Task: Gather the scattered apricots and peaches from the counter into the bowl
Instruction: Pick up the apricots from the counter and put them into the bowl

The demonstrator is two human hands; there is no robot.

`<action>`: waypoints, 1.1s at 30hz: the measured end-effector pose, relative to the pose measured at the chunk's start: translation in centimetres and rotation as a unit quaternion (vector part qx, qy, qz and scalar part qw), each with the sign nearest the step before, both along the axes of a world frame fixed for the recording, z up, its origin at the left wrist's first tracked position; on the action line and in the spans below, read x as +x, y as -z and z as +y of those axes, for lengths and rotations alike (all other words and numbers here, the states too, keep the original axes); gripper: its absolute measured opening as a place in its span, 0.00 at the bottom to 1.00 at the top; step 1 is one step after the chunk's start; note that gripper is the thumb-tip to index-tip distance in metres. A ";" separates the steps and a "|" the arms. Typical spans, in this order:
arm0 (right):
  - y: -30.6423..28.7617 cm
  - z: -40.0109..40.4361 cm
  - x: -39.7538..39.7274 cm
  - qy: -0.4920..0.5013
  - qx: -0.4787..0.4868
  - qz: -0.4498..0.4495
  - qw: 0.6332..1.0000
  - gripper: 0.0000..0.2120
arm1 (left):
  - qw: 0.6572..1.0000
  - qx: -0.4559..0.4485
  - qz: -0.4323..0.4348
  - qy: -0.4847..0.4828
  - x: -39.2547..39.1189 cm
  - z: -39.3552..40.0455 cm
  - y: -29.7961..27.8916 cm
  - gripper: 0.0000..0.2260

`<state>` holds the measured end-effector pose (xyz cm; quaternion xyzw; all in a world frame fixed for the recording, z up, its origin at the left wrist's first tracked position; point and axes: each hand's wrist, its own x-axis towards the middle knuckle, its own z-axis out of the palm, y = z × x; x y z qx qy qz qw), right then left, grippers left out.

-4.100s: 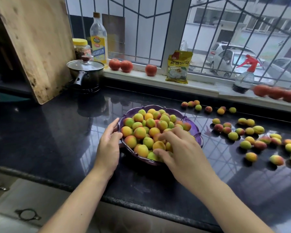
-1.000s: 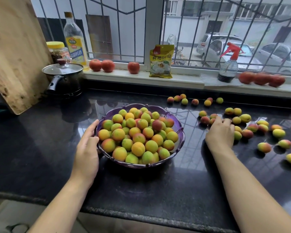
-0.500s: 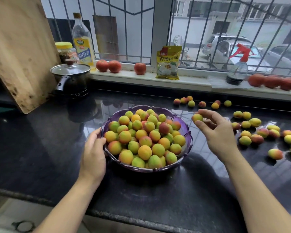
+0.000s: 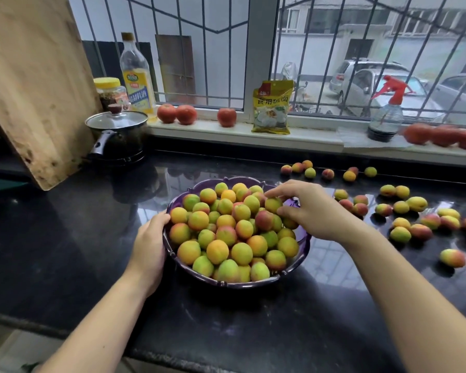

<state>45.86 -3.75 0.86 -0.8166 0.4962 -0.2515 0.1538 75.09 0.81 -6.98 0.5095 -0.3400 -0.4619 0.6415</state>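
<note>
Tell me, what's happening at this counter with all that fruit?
A person is gathering small yellow-orange apricots and peaches into a scalloped purple bowl. The right hand is setting one fruit on the heaped pile, while the left hand rests against the bowl's rim. Many loose fruits lie on the glossy black counter to the right.

Glossy black stone counter (image 4: pixel 65 238), shiny purple plastic bowl (image 4: pixel 303 244), worn rough wooden board (image 4: pixel 35 84).
</note>
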 end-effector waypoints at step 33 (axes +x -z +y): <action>7.4 -4.0 -6.4 0.472 -0.035 0.098 0.875 0.10 | 0.999 -0.039 -0.021 0.007 -0.7 1.1 -0.7 0.18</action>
